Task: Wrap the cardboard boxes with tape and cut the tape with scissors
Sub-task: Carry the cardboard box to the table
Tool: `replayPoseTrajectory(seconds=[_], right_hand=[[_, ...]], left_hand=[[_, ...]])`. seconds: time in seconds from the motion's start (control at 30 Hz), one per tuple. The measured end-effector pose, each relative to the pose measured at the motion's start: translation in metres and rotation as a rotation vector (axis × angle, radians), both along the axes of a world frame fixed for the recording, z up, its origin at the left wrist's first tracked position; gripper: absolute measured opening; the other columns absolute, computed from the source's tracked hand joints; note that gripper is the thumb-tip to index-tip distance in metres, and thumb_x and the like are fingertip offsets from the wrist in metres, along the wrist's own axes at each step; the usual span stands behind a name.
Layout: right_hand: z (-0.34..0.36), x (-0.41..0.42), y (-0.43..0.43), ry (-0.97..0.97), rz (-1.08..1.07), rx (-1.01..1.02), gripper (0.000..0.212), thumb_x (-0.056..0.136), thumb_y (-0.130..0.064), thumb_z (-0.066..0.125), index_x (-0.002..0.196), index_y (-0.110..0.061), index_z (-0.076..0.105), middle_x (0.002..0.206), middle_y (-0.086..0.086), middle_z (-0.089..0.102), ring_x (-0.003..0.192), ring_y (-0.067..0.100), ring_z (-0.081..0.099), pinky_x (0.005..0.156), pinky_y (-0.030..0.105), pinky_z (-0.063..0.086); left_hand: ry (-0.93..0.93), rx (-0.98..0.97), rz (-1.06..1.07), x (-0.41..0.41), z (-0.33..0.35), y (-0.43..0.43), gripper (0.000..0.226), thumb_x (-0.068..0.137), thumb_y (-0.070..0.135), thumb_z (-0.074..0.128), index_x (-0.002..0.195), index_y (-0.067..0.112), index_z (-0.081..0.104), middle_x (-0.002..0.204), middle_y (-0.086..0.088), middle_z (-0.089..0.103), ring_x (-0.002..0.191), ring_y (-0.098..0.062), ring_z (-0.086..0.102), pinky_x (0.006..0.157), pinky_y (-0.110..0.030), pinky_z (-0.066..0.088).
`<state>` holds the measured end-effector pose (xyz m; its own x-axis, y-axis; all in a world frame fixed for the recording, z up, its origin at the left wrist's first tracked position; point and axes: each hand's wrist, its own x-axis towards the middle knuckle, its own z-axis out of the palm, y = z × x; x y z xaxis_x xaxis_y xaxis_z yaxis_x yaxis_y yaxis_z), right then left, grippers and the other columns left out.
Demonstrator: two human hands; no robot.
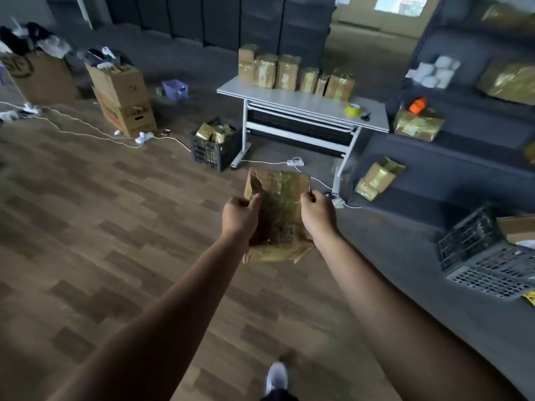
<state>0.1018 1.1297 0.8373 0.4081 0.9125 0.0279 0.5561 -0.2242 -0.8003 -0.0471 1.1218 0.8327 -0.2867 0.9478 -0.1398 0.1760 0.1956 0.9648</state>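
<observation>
A person stands on a wood-pattern floor and holds a tape-wrapped cardboard box out at arm's length, both arms extended. The left hand grips the box's left edge and the right hand grips its right edge, fingers curled over the sides and thumbs on the glossy upper face. The box is held in the air above the floor, short of the white tabletop ahead. Its long axis runs away from the person: the near end sits low, between the wrists, and the far end points toward the tabletop. The broad face, shiny with yellowish tape, is turned up toward the camera.

On the tabletop, a row of wrapped boxes stands upright along the far edge. A yellow tape roll lies near the right end, with black-handled scissors just beside it. A black crate holding more wrapped parcels sits on the floor by the table's left leg, and a white power strip lies under the table. Dark shelves at right carry further wrapped parcels. Open brown cartons stand at left. One white shoe shows at the bottom edge.
</observation>
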Motion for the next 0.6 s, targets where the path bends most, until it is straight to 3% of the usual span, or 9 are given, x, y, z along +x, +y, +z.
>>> replayPoseTrajectory(seconds=[0.13,0.27,0.37,0.43,0.6], right_hand=[[-0.008,0.021,0.098,0.047,0.003,0.037,0.027,0.097,-0.023,0.045,0.079,-0.006,0.057,0.072,0.008,0.055,0.072,0.026,0.051,0.061,0.03,0.031],[-0.004,0.043,0.203,0.143,-0.005,0.038,0.028,0.096,-0.024,0.046,0.085,-0.006,0.063,0.071,0.004,0.056,0.072,0.024,0.053,0.061,0.03,0.033],[0.005,0.059,0.279,0.207,0.015,0.031,0.025,0.094,-0.024,0.047,0.077,-0.011,0.06,0.066,0.0,0.054,0.07,0.022,0.052,0.054,0.03,0.032],[0.012,0.065,0.326,0.234,0.017,0.039,0.022,0.094,-0.023,0.048,0.079,-0.013,0.061,0.067,-0.001,0.055,0.07,0.022,0.053,0.056,0.03,0.035],[0.016,0.069,0.431,0.253,0.028,0.009,0.023,0.093,-0.02,0.046,0.079,-0.009,0.06,0.068,0.002,0.054,0.072,0.023,0.052,0.063,0.031,0.035]], left_hand=[[0.007,-0.017,-0.033,0.019,-0.001,0.101,0.037,0.09,0.037,0.064,0.062,0.017,0.052,0.063,0.004,0.056,0.063,-0.014,0.055,0.066,-0.029,0.045],[0.023,-0.01,-0.049,0.04,0.004,0.203,0.032,0.091,0.035,0.063,0.067,0.015,0.059,0.072,-0.004,0.062,0.077,-0.026,0.063,0.073,-0.038,0.053],[0.07,-0.001,-0.051,0.051,0.011,0.278,0.035,0.091,0.039,0.063,0.078,0.006,0.065,0.069,-0.004,0.06,0.071,-0.022,0.06,0.061,-0.03,0.047],[0.084,0.023,-0.037,0.056,0.014,0.325,0.037,0.09,0.039,0.064,0.075,0.005,0.064,0.064,-0.002,0.058,0.062,-0.018,0.055,0.056,-0.026,0.041],[0.091,0.023,-0.017,0.063,0.016,0.431,0.034,0.091,0.039,0.063,0.074,0.009,0.062,0.065,-0.001,0.059,0.065,-0.018,0.056,0.056,-0.027,0.04]])
